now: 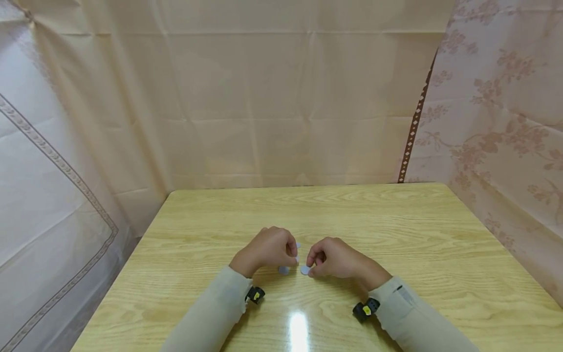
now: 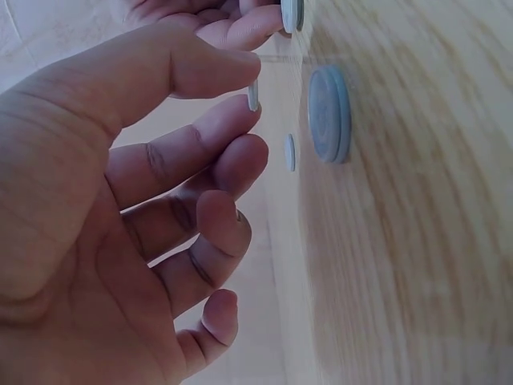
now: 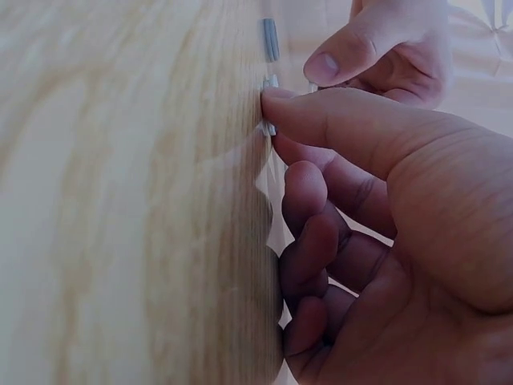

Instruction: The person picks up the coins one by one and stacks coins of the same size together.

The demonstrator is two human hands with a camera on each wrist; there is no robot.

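My left hand (image 1: 270, 248) pinches a thin white disc (image 2: 253, 95) on edge between thumb and index fingertip, above the tabletop. Below it on the wood lies a small pile of two pale blue-grey discs (image 2: 327, 115), one on top of the other. Over to the right, my right hand (image 1: 336, 258) grips another round pale disc (image 1: 305, 270) at the table surface, thumb on its near side. In the right wrist view the right thumb and fingers (image 3: 353, 184) partly hide that disc. Farther back, a white disc (image 1: 298, 245) shows between the hands.
The light wooden table (image 1: 396, 220) spreads around both hands. A beige cloth (image 1: 281, 98) hangs behind its far edge, with a flowered cloth (image 1: 506, 122) along the right. Glare falls on the wood near the front.
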